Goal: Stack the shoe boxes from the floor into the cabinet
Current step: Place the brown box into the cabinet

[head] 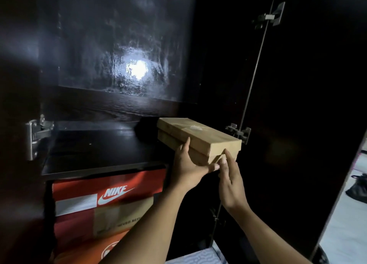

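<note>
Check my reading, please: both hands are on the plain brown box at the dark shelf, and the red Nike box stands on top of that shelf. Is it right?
One detail is wrong. The head view shows the red Nike box under the dark shelf, not on top. The left hand and right hand are indeed on the plain brown box.

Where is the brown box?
Head view, centre-right: the brown box is at the shelf end, up-right of the Nike box, held by left hand, right hand touching.

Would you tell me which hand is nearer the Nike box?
Left. Gripping the brown box, the left hand sits just up and right of the Nike box; the right hand is farther right.
</note>
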`<state>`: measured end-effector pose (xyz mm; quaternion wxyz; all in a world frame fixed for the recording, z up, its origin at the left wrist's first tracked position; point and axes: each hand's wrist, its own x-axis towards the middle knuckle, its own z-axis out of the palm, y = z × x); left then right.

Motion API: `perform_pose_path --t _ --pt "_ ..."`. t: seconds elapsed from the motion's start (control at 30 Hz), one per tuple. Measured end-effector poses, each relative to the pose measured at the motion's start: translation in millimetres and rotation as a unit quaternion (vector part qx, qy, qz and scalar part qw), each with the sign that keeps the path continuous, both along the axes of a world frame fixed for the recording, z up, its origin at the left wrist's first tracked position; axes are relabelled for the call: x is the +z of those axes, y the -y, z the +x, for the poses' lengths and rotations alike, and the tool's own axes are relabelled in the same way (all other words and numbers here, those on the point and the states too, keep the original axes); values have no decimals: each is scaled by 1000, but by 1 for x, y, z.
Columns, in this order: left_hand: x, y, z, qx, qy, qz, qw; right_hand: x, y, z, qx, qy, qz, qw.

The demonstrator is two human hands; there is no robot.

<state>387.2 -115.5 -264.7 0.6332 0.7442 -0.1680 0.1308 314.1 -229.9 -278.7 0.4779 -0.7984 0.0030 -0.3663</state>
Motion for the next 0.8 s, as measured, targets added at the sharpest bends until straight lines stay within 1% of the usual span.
perform_pose_path --t 0.1,0.17,0.23,0.3,0.37,0.43,0.53,0.6,0.73,0.8 --pt "-2 5 13 64 41 35 996 2 8 13 15 -16 -1 1000" --pt "-2 8 20 100 52 79 991 5 16 26 11 -18 -4 1000" --pt "1 13 24 154 72 141 975 11 26 42 -6 -11 -13 1000" --pt "8 18 27 186 112 203 955 16 36 66 -13 -14 -26 999" --pt "18 23 34 176 122 229 950 19 48 88 -7 -26 -24 999" --pt "26 25 42 146 100 255 951 21 56 105 0 -44 -5 999" --pt "27 28 44 92 55 316 943 22 56 114 16 -55 9 998" --pt "24 31 48 57 32 313 947 20 57 118 16 -61 12 998" --pt "24 32 74 30 27 257 965 12 64 125 20 -52 -5 998" --pt "21 35 86 13 5 283 959 9 66 127 25 -58 -30 998"
